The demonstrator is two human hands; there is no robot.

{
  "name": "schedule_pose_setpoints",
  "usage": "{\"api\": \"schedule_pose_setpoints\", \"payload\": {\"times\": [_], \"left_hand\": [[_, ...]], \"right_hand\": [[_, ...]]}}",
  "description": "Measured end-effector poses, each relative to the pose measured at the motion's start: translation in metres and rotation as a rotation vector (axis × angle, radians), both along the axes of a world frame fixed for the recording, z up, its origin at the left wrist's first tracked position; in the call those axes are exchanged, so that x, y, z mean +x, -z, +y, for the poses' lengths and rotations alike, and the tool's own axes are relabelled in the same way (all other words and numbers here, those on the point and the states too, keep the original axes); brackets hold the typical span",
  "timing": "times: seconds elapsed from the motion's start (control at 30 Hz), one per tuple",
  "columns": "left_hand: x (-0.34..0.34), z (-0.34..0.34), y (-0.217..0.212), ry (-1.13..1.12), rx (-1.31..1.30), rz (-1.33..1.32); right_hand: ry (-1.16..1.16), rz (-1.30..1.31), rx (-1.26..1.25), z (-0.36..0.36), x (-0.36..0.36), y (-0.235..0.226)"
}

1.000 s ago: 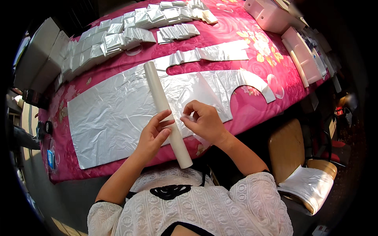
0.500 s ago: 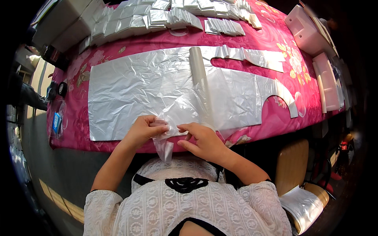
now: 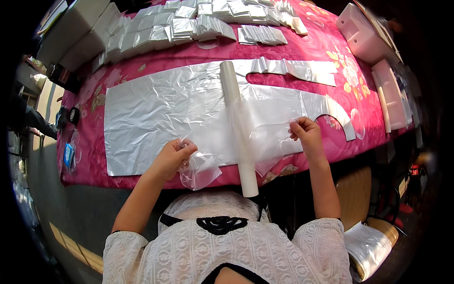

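Frame centre: the left hand (image 3: 171, 155) and right hand (image 3: 308, 135) clamp clear film (image 3: 204, 171) between fingers. A whitish tube (image 3: 247, 175) lies beneath.

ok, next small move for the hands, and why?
Probably ease the left hand and right hand slightly apart: both pinch the clear film, which spans the pale roll between them but looks loose and bunched beside the left hand.
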State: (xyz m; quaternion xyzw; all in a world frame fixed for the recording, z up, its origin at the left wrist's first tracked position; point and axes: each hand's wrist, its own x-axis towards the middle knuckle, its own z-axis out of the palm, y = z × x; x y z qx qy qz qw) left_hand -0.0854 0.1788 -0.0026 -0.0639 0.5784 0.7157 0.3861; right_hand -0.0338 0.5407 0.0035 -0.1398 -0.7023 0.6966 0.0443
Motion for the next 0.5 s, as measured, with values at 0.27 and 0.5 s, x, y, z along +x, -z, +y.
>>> {"api": "schedule_pose_setpoints", "payload": {"times": [0.27, 0.5], "left_hand": [[-0.009, -0.01, -0.002, 0.064, -0.168, 0.098], [-0.036, -0.059, -0.003, 0.133, -0.276, 0.097]], "right_hand": [[0.855, 0.172, 0.537, 0.149, 0.05, -0.003], [-0.346, -0.298, 0.671, -0.081, 0.074, -0.022]]}}
